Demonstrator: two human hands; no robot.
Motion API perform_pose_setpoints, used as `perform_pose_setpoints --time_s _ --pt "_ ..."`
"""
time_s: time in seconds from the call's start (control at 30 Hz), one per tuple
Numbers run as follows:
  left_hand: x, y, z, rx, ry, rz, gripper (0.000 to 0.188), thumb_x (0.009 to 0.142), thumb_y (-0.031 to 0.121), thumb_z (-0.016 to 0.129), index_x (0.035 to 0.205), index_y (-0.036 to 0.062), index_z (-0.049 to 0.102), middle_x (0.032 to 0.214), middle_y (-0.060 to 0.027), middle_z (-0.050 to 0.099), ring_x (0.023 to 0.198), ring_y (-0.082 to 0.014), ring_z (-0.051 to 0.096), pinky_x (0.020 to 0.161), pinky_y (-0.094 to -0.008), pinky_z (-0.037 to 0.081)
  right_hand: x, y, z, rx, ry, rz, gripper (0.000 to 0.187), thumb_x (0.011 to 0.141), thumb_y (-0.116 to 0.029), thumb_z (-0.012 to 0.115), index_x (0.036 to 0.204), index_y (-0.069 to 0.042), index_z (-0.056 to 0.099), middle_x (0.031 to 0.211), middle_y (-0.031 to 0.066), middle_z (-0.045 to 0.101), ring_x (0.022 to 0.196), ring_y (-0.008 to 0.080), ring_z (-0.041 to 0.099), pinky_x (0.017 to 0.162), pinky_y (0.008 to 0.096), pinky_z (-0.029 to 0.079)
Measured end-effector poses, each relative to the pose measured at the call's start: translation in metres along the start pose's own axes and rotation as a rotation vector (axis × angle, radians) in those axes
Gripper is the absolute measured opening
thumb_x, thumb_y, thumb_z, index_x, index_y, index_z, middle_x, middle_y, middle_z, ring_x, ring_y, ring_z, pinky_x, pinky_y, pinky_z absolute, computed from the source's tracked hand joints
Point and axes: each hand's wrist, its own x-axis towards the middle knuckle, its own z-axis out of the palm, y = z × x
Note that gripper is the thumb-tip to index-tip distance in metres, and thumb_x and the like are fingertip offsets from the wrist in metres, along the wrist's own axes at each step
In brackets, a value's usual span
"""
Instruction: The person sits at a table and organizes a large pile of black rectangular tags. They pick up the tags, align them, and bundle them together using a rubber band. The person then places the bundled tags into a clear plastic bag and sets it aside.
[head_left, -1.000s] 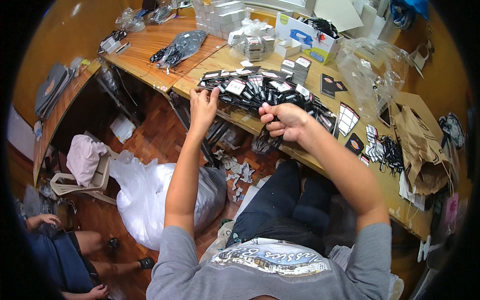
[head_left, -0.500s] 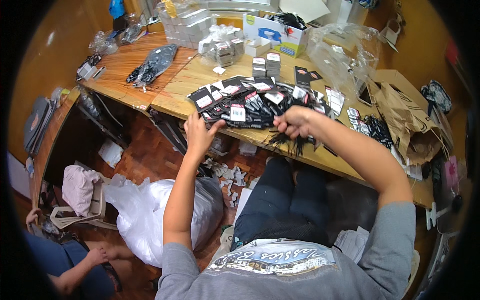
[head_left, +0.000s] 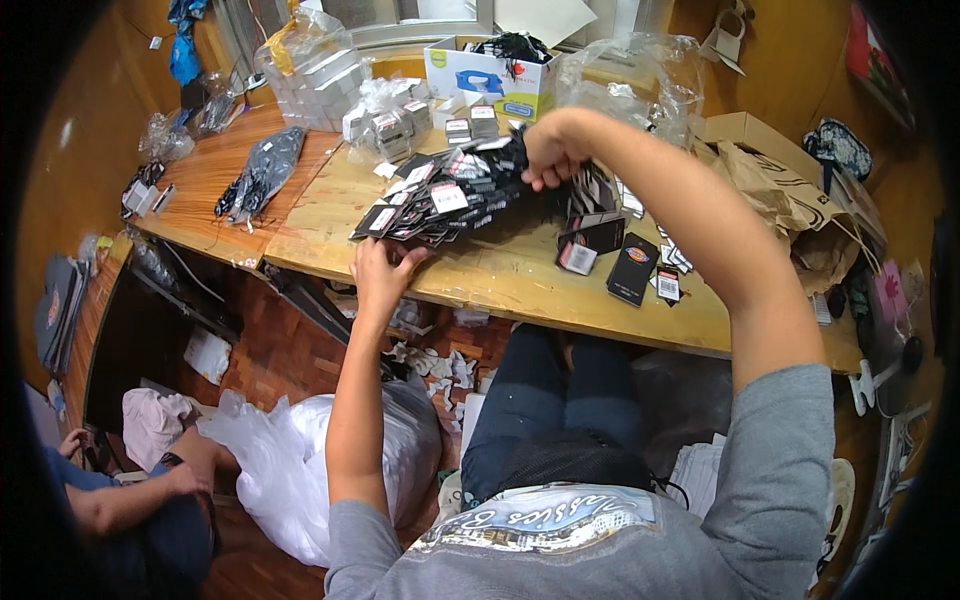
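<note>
A large bunch of black hang tags (head_left: pixel 448 197) with white stickers and black strings slants above the tabletop. My right hand (head_left: pixel 555 150) is closed around the gathered strings at its upper right end. At the bunch's lower left end, my left hand (head_left: pixel 383 278) has thumb and fingers apart, touching the tag edges. More hang tags (head_left: pixel 597 235) dangle or lie just below and right of my right hand; my wrist hides part of them. A loose black tag (head_left: pixel 633 270) lies near the table's front edge, with a small stickered tag (head_left: pixel 668 284) beside it.
Behind stand stacks of small tags (head_left: pixel 483 122), a white box (head_left: pixel 540 85) holding black strings, and clear plastic bags (head_left: pixel 630 85). A brown paper bag (head_left: pixel 765 190) stands at right. Another person's arm (head_left: pixel 150 500) shows at lower left, near a white sack (head_left: pixel 300 450).
My right hand has moved up and away from the front edge, and the tag bunch now slants from its grip. My left hand stays at the bunch's left end. The view has shifted.
</note>
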Motion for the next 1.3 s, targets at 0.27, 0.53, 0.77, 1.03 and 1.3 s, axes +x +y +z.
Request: perform_pose_setpoints --time_s 0.27,0.53,0.77,1.03,1.3 --pt "0.006 0.018 -0.001 -0.148 0.333 0.310 0.038 0.054 0.016 0.072 0.054 0.0044 0.036 0.052 -0.0063 0.033 0.053 -0.0239 0.034 0.048 -0.0325 0.028 -0.064 -0.060 -0.065 -0.542 0.253 0.262 0.014 0.079 -0.020 0.047 0.072 -0.008 0.052 0.048 -0.0029 0.043 0.039 0.0088 0.036 0.040 0.0219 0.032" --pt "-0.001 0.028 0.023 -0.236 0.392 0.501 0.071 0.043 0.044 0.073 0.089 0.0099 0.030 0.085 -0.0110 0.030 0.079 -0.0258 0.034 0.068 -0.0361 0.032 -0.087 -0.080 -0.087 -0.858 0.576 0.100 0.014 0.076 -0.019 0.047 0.070 -0.008 0.054 0.052 -0.0001 0.047 0.043 0.0113 0.041 0.043 0.0242 0.035" --pt "-0.005 0.025 0.031 -0.295 0.166 0.697 0.049 0.063 0.035 0.065 0.084 0.0086 0.030 0.057 -0.0075 0.036 0.047 -0.0228 0.036 0.043 -0.0313 0.031 -0.100 -0.057 -0.089 -1.026 0.858 0.046 0.014 0.074 -0.018 0.047 0.067 -0.009 0.056 0.056 0.0023 0.050 0.048 0.0135 0.045 0.046 0.0262 0.038" --pt "0.004 0.033 0.025 -0.257 0.555 0.209 0.022 0.074 0.003 0.049 0.082 0.0029 0.028 0.079 -0.0118 0.031 0.071 -0.0220 0.034 0.066 -0.0332 0.030 -0.092 -0.054 -0.084 -1.176 1.046 -0.070 0.015 0.071 -0.017 0.047 0.064 -0.009 0.058 0.060 0.0052 0.054 0.052 0.0160 0.050 0.049 0.0284 0.041" --pt "0.057 0.067 -0.015 -0.607 0.669 0.159 0.029 0.077 0.009 0.049 0.099 -0.0009 0.033 0.093 -0.0087 0.033 0.087 -0.0179 0.034 0.079 -0.0310 0.027 -0.092 -0.048 -0.079 -1.297 1.205 -0.165 0.016 0.069 -0.016 0.047 0.062 -0.010 0.059 0.064 0.0080 0.058 0.057 0.0186 0.055 0.052 0.0307 0.044"
